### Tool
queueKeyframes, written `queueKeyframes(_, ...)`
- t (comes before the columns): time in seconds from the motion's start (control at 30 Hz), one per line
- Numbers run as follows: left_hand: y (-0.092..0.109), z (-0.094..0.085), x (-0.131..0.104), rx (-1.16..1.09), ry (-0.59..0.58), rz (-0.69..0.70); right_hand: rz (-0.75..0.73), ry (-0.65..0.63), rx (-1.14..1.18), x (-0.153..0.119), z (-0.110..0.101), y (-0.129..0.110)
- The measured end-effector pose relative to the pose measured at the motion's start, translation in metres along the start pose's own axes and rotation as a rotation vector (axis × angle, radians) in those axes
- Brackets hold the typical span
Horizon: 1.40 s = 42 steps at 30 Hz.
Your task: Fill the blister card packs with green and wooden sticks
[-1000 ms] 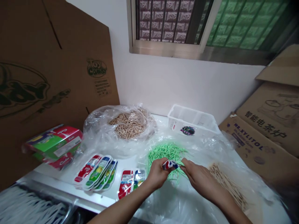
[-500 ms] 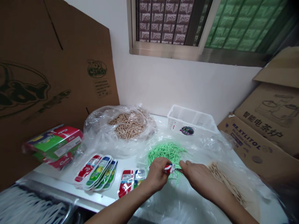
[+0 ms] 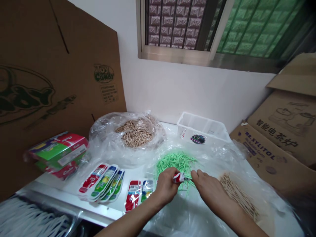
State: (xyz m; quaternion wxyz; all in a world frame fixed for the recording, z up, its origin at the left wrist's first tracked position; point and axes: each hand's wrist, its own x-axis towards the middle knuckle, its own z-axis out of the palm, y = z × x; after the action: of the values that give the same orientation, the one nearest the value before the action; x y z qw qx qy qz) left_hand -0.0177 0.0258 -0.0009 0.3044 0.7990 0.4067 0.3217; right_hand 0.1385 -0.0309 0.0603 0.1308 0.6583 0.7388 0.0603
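Observation:
My left hand [image 3: 168, 186] is closed around a small red-and-white pouch [image 3: 178, 177], whose end points toward my right hand. Pinched in the fingers of my right hand [image 3: 206, 184] are green sticks [image 3: 189, 177], their tips at the pouch's end; whether they are inside it I cannot make out. Just behind both hands lies a loose pile of thin green sticks [image 3: 176, 161] on clear plastic. Left of my left hand, a red bottle-shaped pouch [image 3: 133, 195] and a blue-green one [image 3: 147, 189] lie flat on the table.
Several bottle-shaped pouches [image 3: 105, 184] overlap further left, near red-green packs [image 3: 59, 149]. A clear bag [image 3: 103, 128] holds brown sticks [image 3: 137, 135] at the back. Beige sticks [image 3: 239, 196] lie right. A white plastic basket [image 3: 209, 138] stands by the wall; cardboard boxes [image 3: 261, 148] flank the table.
My right hand has shifted slightly, and the green sticks between it and the pouch show more clearly. My left hand keeps its grip on the pouch.

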Motion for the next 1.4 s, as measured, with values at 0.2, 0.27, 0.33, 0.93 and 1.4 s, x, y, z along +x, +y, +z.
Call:
queueKeyframes(0.2,-0.006,0.003,-0.001,0.001,0.019,0.005,0.016,-0.008,0.036,-0.002,0.008,-0.001)
queueKeyframes(0.27,-0.008,0.004,-0.002,0.042,0.024,0.062,-0.026,-0.02,0.06,-0.002,0.01,0.002)
queueKeyframes(0.33,-0.009,0.004,-0.003,0.08,0.025,0.106,-0.072,-0.018,0.076,-0.001,0.009,0.004)
queueKeyframes(0.93,-0.013,0.001,-0.005,0.063,0.046,0.276,-0.261,-0.192,0.58,0.005,0.0,0.029)
queueKeyframes(1.4,-0.012,-0.003,-0.002,0.026,0.019,0.323,-0.288,-0.262,0.602,0.005,-0.008,0.032)
